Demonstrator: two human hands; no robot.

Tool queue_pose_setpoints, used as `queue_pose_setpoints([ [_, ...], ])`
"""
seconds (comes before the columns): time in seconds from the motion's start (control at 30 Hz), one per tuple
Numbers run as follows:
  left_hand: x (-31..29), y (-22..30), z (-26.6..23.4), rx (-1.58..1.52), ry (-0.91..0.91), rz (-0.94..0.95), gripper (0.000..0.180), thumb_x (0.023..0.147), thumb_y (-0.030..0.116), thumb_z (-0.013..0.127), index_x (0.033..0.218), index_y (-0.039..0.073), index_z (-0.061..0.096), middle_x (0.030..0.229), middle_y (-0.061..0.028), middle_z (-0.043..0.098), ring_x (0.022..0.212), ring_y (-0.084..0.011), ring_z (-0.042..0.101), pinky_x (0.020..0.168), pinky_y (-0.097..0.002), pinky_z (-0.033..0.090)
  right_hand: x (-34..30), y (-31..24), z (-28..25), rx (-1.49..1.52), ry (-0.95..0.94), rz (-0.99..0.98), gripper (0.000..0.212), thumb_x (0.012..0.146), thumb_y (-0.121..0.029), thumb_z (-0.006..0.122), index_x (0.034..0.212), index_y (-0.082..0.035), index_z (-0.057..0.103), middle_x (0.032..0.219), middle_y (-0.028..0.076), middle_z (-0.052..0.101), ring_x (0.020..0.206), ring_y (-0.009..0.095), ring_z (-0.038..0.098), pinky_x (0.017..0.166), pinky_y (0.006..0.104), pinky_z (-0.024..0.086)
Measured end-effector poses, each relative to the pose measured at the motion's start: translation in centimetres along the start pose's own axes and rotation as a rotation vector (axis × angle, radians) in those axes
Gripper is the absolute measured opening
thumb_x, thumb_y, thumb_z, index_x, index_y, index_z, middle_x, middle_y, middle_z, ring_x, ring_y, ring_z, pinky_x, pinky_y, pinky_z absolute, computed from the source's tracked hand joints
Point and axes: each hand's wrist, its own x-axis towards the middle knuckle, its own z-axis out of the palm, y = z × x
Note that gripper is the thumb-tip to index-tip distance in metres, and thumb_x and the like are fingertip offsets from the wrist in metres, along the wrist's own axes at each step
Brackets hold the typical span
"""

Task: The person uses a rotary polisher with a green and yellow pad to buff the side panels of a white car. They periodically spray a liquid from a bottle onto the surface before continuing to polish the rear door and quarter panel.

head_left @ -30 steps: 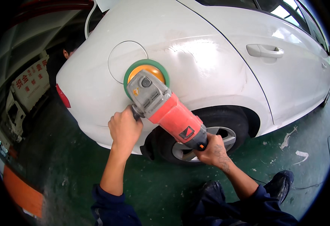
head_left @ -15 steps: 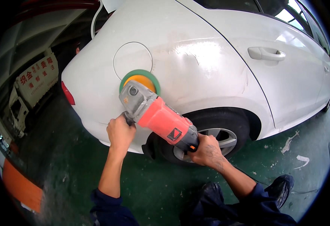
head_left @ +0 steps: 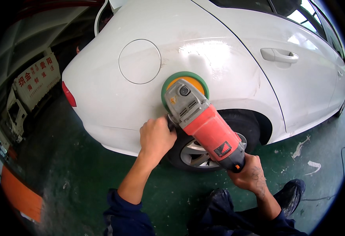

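Note:
Both my hands hold a red and grey electric polisher (head_left: 212, 126). My left hand (head_left: 156, 135) is closed round the dark side handle near the tool's head. Wrapped round the black rear end is my right hand (head_left: 248, 173). The polisher's round pad (head_left: 204, 80), green with an orange-yellow middle, lies against the white car's rear side panel (head_left: 113, 100), above the rear wheel (head_left: 198, 155). Brownish smears and a whitish bright patch (head_left: 208, 51) mark the panel beyond the pad. The round fuel flap (head_left: 140, 61) is left of the pad, apart from it.
To the right is the rear door with its handle (head_left: 279, 55). A red tail light (head_left: 69, 94) sits at the car's left end. A small truck (head_left: 31, 84) stands far left. White scraps (head_left: 314, 167) and a dark cable (head_left: 318, 199) lie on the green floor. An orange object (head_left: 21, 194) is lower left.
The polisher has slid right along the panel with both hands on it. Its pad has left the fuel flap's lower edge, and the whole flap now shows.

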Motion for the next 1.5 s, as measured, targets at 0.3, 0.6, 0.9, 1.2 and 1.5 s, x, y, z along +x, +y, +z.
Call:
queue_pose_setpoints([
  [0.3,1.4,-4.0,-2.3,-0.01,0.077,-0.18,0.015,0.079,0.011,0.067,0.087,-0.001,0.071,0.085,-0.0272,0.069,0.086,-0.049,0.064,0.081,-0.0571,0.052,4.4,-4.0,0.1,-0.126,-0.124,-0.166,0.034,0.077,-0.023,0.076,0.09,0.007,0.068,0.081,0.027,0.069,0.084,0.046,0.068,0.08,0.0482,0.055],
  [0.6,-0.4,-2.2,-3.9,0.116,-0.046,-0.201,0.016,0.078,0.009,0.066,0.087,-0.002,0.072,0.083,-0.0272,0.069,0.084,-0.0486,0.065,0.079,-0.0547,0.052,2.3,-2.7,-0.2,0.009,-0.231,-0.123,0.042,0.076,-0.03,0.082,0.09,0.008,0.068,0.083,0.029,0.069,0.088,0.043,0.069,0.081,0.0465,0.055],
  [0.9,0.2,-3.8,-3.2,0.076,0.116,-0.146,0.013,0.076,0.007,0.068,0.078,-0.006,0.067,0.074,-0.0271,0.066,0.077,-0.0493,0.064,0.071,-0.0541,0.051,3.3,-3.6,1.2,0.013,-0.188,-0.106,0.042,0.076,-0.029,0.082,0.089,0.008,0.068,0.081,0.027,0.069,0.084,0.042,0.07,0.079,0.0455,0.055],
  [1.2,0.1,-1.6,-1.7,0.053,0.105,-0.043,0.015,0.076,0.012,0.07,0.09,0.006,0.073,0.078,-0.024,0.069,0.079,-0.0471,0.066,0.075,-0.0553,0.054,1.7,-1.7,0.9,-0.035,-0.053,-0.083,0.039,0.074,-0.026,0.082,0.093,0.004,0.068,0.082,0.025,0.071,0.084,0.042,0.07,0.078,0.0444,0.056],
  [1.5,-2.3,-0.4,3.9,-0.073,0.097,0.119,0.03,0.066,0.008,0.072,0.095,0.004,0.07,0.066,-0.0236,0.065,0.066,-0.0481,0.064,0.064,-0.0544,0.054,-0.6,4.9,3.4,0.051,0.119,-0.138,0.031,0.072,-0.01,0.076,0.1,0.0,0.069,0.087,0.024,0.072,0.09,0.042,0.07,0.078,0.0437,0.057],
])
